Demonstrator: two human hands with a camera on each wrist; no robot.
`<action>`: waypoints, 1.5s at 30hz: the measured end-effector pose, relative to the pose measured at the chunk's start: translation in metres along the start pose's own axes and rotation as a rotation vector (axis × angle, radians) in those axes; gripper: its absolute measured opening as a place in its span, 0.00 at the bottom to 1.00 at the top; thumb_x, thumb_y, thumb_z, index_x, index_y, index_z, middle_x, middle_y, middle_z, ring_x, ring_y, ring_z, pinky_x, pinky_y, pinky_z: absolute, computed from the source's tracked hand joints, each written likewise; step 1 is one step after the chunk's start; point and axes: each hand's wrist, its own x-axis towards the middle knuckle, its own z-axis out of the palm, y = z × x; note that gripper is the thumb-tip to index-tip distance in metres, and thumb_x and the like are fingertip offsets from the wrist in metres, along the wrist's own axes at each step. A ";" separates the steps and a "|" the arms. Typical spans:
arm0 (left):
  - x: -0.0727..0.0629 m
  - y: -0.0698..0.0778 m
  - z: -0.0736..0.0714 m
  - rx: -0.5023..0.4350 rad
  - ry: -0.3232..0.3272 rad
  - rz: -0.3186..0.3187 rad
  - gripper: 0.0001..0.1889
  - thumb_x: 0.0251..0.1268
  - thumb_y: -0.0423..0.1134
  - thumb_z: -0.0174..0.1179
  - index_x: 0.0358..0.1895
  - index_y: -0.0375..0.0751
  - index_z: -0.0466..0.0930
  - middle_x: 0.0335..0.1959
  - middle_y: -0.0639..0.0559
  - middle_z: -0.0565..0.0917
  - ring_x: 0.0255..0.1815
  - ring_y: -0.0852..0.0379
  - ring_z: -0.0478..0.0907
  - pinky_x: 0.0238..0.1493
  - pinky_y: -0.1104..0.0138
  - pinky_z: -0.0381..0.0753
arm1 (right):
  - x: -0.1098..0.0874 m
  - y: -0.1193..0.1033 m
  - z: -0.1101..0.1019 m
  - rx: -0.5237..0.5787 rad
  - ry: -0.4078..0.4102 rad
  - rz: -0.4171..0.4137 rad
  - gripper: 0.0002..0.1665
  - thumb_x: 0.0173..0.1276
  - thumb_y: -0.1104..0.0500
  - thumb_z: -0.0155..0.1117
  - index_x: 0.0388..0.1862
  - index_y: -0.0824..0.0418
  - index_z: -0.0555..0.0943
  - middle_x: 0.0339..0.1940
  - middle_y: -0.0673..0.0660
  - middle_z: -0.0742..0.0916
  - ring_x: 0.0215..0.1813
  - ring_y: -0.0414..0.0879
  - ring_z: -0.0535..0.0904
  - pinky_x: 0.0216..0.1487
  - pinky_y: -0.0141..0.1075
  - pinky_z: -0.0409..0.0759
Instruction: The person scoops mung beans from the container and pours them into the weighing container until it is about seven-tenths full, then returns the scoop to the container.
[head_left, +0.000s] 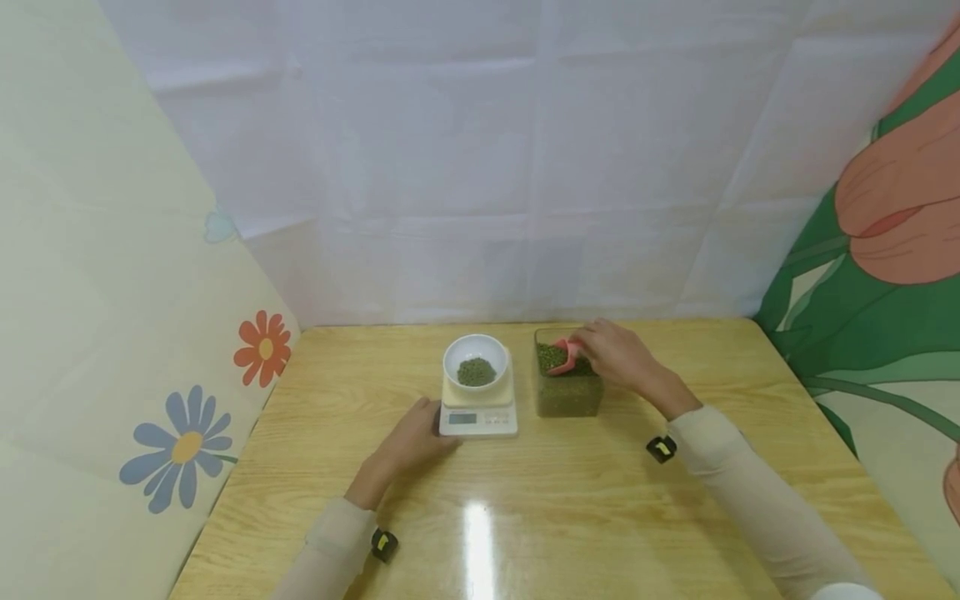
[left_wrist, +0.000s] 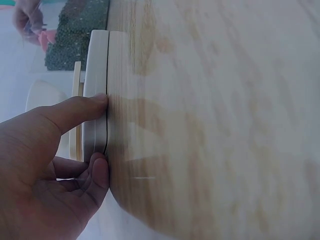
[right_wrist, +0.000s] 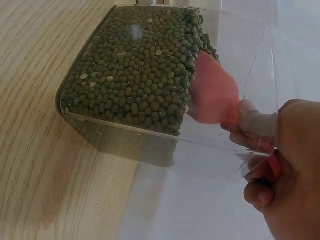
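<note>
My right hand grips the handle of a pink scoop, reaching inside the rim of a clear square container. The scoop's tip is among the green mung beans, which fill the lower part of that container. To its left stands a white kitchen scale with a small display. A white bowl on its cream platform holds a small heap of mung beans. My left hand holds the scale's front left corner, thumb along one side and curled fingers at the other.
Everything stands on a light wood-grain table near its back edge. A white sheet hangs behind it. Flower-patterned panels stand at the left and right.
</note>
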 end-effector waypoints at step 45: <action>0.000 0.000 0.001 0.009 0.003 0.012 0.34 0.62 0.44 0.77 0.70 0.37 0.79 0.49 0.47 0.81 0.49 0.53 0.75 0.62 0.50 0.83 | -0.015 0.008 0.002 0.161 0.095 0.058 0.13 0.81 0.63 0.61 0.56 0.68 0.86 0.49 0.65 0.90 0.51 0.62 0.84 0.56 0.59 0.84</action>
